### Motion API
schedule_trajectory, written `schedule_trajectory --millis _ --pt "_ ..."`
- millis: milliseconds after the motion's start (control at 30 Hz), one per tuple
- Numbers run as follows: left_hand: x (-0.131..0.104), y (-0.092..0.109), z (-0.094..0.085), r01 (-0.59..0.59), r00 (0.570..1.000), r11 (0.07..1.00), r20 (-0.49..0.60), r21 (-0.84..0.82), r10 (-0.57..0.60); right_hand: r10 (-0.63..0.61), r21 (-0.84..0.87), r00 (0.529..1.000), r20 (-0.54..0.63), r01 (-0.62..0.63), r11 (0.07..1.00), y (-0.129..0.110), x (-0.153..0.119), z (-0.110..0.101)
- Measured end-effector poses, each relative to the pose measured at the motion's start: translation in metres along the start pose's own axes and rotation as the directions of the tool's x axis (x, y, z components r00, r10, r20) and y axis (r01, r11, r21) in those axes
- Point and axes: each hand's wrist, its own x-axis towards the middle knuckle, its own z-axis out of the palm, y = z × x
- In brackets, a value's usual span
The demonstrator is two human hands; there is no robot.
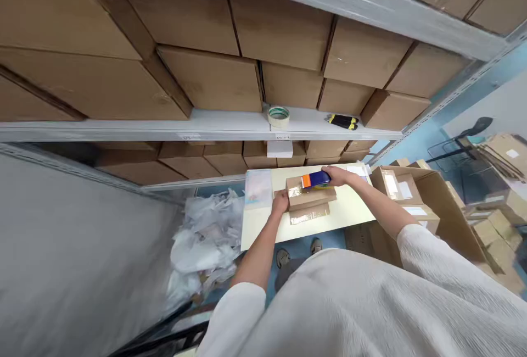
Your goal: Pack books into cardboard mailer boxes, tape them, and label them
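A small cardboard box (pixel 307 199) rests on the pale yellow table (pixel 349 206). My left hand (pixel 280 203) grips the left end of this box, fingers curled round it. Over the top right part of the box, my right hand (pixel 335 176) is closed on a blue tape dispenser (pixel 318 179) with an orange front, which lies against or just above the cardboard. Nearer to me, another flat brown box (pixel 309 214) with shiny tape along it lies beside the first. Whether tape is being laid at this moment cannot be made out.
Rows of cardboard boxes (pixel 284 24) fill the shelves. A tape roll (pixel 279 116) and black-and-yellow cutters (pixel 343 121) lie on the shelf edge (pixel 230 126). White plastic bags (pixel 201 241) heap at the left. A large open carton (pixel 448 219) with packed boxes stands at the right.
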Motion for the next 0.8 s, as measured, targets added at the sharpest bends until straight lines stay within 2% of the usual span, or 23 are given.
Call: schedule_trajectory --millis 133,233,333,400,500,567,600,667,733,800 --pt "0.003 0.001 -0.004 0.054 0.999 0.998 0.0 0.031 -0.054 -0.008 0.018 1.0 -0.008 0.009 1.0 0.001 0.0 0.001" --pt "0.004 0.001 -0.008 0.064 0.997 0.998 -0.054 0.022 -0.063 0.001 0.024 1.0 -0.002 -0.001 1.0 0.001 0.0 0.002" --pt "0.002 0.0 -0.01 -0.067 0.992 0.99 -0.117 -0.126 0.052 0.012 0.029 1.0 0.011 -0.012 0.999 0.0 0.0 0.002" --pt "-0.001 0.0 -0.011 -0.111 0.991 0.973 -0.092 -0.201 0.095 0.015 0.025 1.0 0.018 -0.016 1.0 -0.001 0.0 0.002" --pt "-0.005 0.004 -0.015 -0.14 0.99 0.978 -0.05 -0.156 0.134 0.038 0.008 0.999 0.03 -0.039 0.999 -0.005 0.0 0.0" --pt "-0.008 0.011 -0.02 -0.273 0.962 0.961 -0.039 -0.054 0.271 0.051 0.001 0.998 0.038 -0.051 0.999 -0.008 0.0 -0.001" --pt "-0.009 0.015 -0.022 -0.358 0.934 0.934 -0.003 0.015 0.358 0.055 -0.002 0.998 0.043 -0.055 0.998 -0.009 0.0 -0.002" --pt "-0.012 0.024 -0.025 -0.497 0.867 0.853 0.137 0.158 0.48 0.06 -0.012 0.997 0.054 -0.059 0.998 -0.012 0.0 -0.005" --pt "-0.013 0.031 -0.026 -0.548 0.833 0.791 0.265 0.27 0.486 0.069 -0.032 0.995 0.068 -0.067 0.997 -0.014 0.0 -0.008" --pt "-0.012 0.035 -0.026 -0.532 0.841 0.772 0.321 0.346 0.436 0.085 -0.06 0.993 0.084 -0.08 0.995 -0.015 -0.001 -0.011"
